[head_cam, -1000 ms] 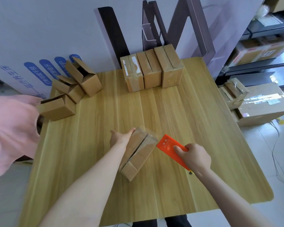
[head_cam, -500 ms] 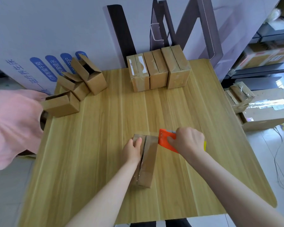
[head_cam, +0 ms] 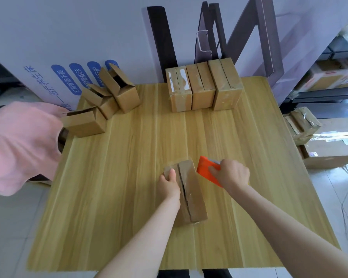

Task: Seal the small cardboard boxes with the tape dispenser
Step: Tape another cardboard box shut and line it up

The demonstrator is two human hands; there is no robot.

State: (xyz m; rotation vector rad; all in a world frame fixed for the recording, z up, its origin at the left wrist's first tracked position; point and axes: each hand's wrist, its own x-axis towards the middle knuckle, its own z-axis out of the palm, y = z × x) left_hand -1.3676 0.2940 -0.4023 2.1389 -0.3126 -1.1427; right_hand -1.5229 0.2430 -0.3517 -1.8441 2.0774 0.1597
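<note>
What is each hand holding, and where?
Right hand grips the orange tape dispenser by its near end; left hand holds the cardboard box at its far left edge.

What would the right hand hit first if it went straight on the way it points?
Probably the far end of the box under the left hand: the dispenser in the right hand leads, beside that corner. Depth is unclear.
</note>
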